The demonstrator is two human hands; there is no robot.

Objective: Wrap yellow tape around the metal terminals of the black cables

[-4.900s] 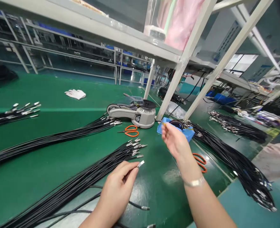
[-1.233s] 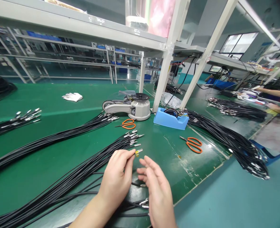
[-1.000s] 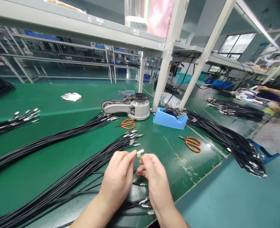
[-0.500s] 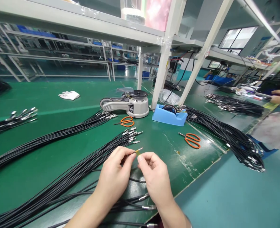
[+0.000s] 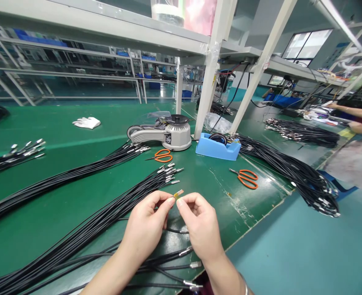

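Our left hand (image 5: pixel 148 223) and right hand (image 5: pixel 201 225) both pinch one cable tip (image 5: pixel 179 193) tightly above the green table (image 5: pixel 205 180).

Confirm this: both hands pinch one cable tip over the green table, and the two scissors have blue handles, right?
Not blue: the head view shows both scissors with orange handles. The left hand and right hand pinch one cable tip over the green table.

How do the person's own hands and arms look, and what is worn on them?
The left hand and the right hand are bare, without gloves. The left forearm and the right forearm show no sleeves. A thin silvery band circles the right wrist at the bottom edge of the picture. Nothing shows on the left wrist.
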